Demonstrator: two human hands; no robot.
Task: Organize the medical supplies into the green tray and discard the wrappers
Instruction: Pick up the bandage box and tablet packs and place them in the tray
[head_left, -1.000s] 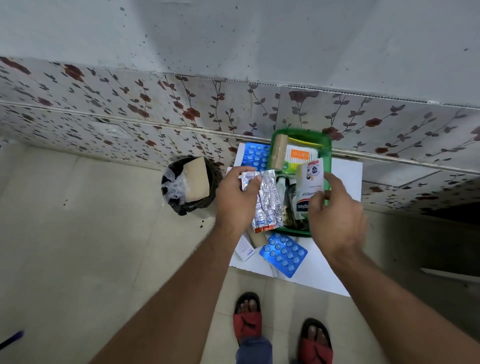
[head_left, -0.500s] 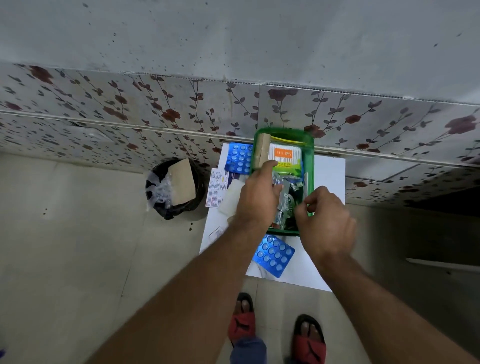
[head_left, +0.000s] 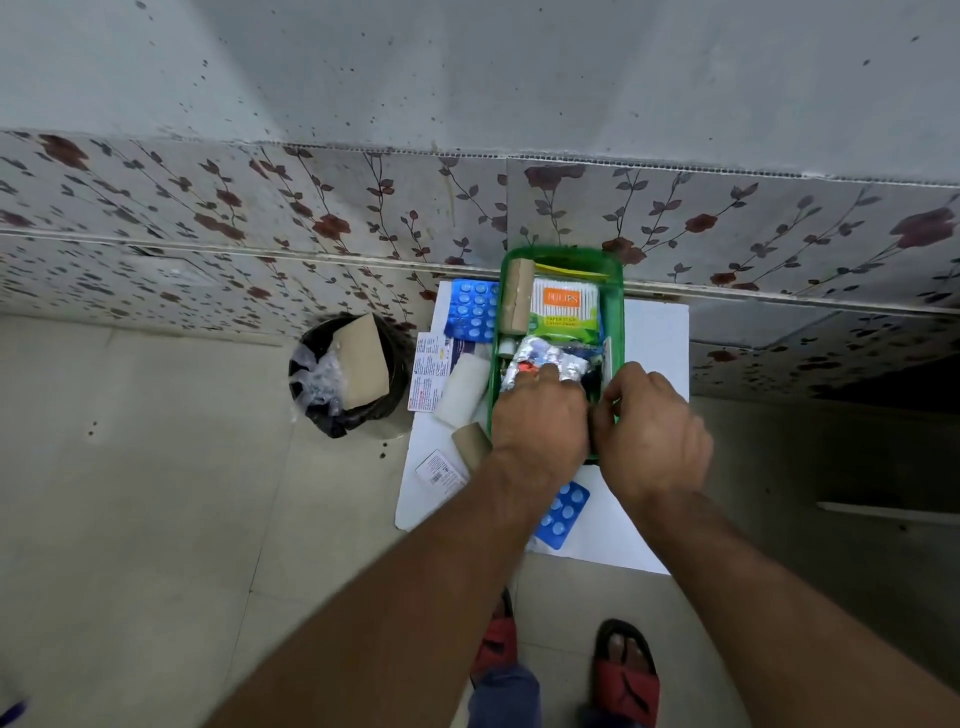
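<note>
The left hand (head_left: 537, 415) presses curled fingers on silver foil blister strips (head_left: 545, 361) inside the green plastic tray (head_left: 616, 312), the right hand (head_left: 652, 431) pinches its rim, and two blue pill sheets (head_left: 472, 312) lie outside.

A translucent, glossy green plastic tray (head_left: 616, 291) is seen on a matt white paper sheet (head_left: 654, 332). Crinkled, shiny silver foil strips (head_left: 540, 358) are seen inside it, beside a matt brown cardboard roll (head_left: 517, 301). Glossy blue blister packs (head_left: 471, 310) and a shiny black plastic bin liner (head_left: 332, 415) are also seen.
</note>
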